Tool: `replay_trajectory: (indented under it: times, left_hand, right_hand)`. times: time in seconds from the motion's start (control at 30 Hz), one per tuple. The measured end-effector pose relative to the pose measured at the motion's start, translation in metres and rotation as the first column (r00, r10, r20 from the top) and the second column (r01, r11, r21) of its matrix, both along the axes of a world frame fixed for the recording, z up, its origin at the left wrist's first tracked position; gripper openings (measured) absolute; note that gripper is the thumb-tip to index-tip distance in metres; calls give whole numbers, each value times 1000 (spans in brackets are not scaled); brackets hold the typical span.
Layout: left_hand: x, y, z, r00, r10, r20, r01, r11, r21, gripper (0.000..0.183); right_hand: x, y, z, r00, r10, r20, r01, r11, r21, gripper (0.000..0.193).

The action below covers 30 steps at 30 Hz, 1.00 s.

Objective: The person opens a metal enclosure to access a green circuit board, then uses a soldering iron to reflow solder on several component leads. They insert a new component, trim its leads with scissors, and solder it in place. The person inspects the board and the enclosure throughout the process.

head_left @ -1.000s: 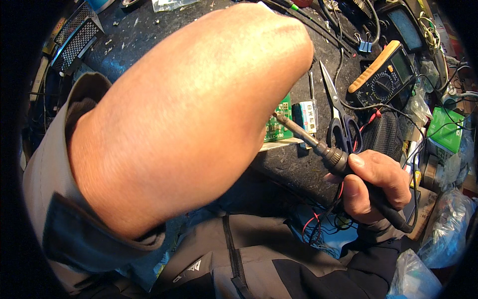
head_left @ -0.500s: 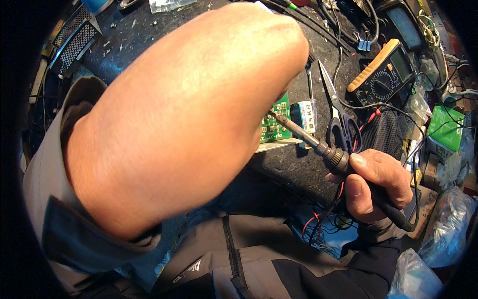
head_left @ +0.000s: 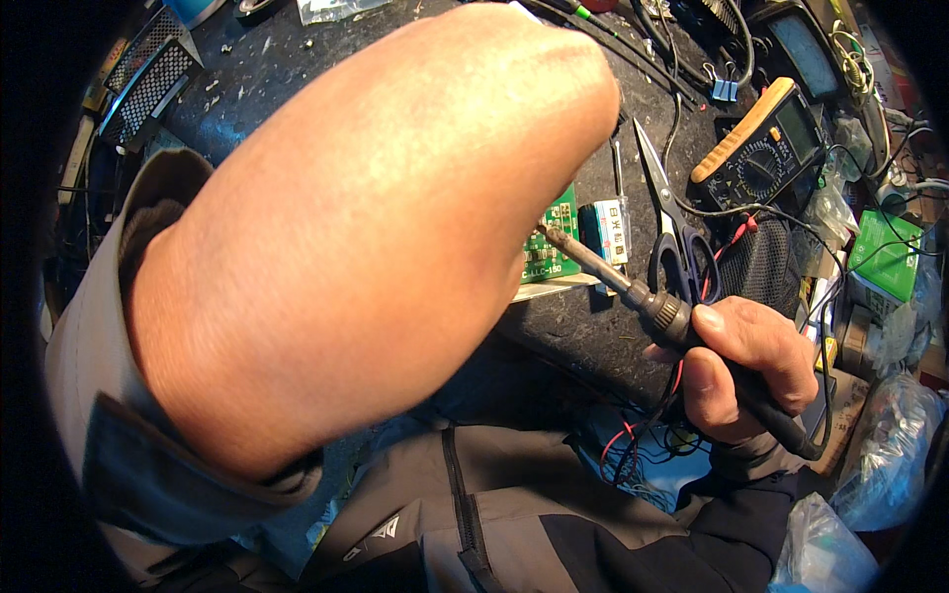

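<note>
My right hand (head_left: 759,361) grips a soldering iron (head_left: 670,314) by its dark handle, fingers wrapped around it. The iron slants up and left, its tip at a green circuit board (head_left: 560,247); whether the tip touches is hard to tell. Very close to the camera, my left hand (head_left: 395,217) covers much of the view and most of the board. Its fingers are out of sight, as is anything they may hold. Just right of the board lies a small white and blue box (head_left: 605,237).
Dark-handled scissors (head_left: 672,232) lie right of the box, blades pointing away. Farther right are a yellow-edged multimeter (head_left: 766,148), a green box (head_left: 885,255) and clear plastic bags (head_left: 890,455). Cables cross the right side. Perforated metal pieces (head_left: 148,89) stand at far left.
My left hand has shifted slightly to the right, covering a little more of the board. My right hand and the soldering iron have hardly moved.
</note>
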<state>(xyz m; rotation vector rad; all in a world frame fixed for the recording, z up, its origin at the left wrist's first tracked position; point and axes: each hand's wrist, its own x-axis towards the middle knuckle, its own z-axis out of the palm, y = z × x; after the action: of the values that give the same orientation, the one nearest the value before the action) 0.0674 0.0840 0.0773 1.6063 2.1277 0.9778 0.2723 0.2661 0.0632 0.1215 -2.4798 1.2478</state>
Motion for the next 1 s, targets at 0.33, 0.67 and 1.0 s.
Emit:
replay_trajectory:
  times: [0.33, 0.67, 1.0]
  left_hand:
    - [14, -4, -2, 998, 53, 40, -58, 991, 124, 25]
    - [0, -12, -8, 988, 4, 152, -9, 999, 33, 45]
    - [5, -4, -3, 987, 38, 154, -31, 998, -51, 28]
  right_hand:
    - [24, 14, 16, 995, -96, 39, 96, 995, -6, 25]
    - [43, 22, 14, 912, -358, 202, 349, 934, 76, 10]
    - [23, 22, 17, 935, -235, 266, 175, 957, 231, 11]
